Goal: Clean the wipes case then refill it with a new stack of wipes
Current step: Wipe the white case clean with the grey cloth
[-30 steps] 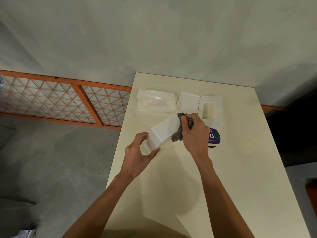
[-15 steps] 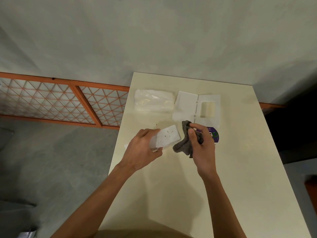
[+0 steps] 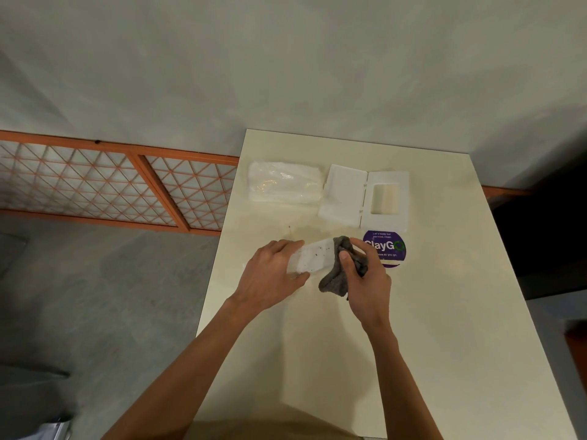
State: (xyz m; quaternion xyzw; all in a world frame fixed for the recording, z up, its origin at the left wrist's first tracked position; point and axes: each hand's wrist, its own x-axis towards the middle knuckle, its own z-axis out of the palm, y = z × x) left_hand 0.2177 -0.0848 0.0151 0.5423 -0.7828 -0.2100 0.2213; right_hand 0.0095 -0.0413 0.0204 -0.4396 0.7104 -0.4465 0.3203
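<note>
Both bare forearms [image 3: 197, 354] are being stretched forward. The left hand [image 3: 270, 277] is being curled round a white speckled plastic case tray [image 3: 313, 257]; a crumpled grey cloth [image 3: 333, 281] is being pinched in the right hand [image 3: 368, 281], seemingly against that tray.

The near half of the bench [image 3: 333, 360] is bare, and so is its right side, so hands can slide there. Across the far end lie a soft pack of wipes [image 3: 284, 183] and an open white lid [image 3: 365, 198], just beside each other. In the middle, the left hand [image 3: 270, 277] holding the case [image 3: 313, 258] and the right hand [image 3: 368, 284] gripping a grey cloth [image 3: 333, 281] fill the way. The purple sticker [image 3: 386, 249] lies flat and blocks nothing.
</note>
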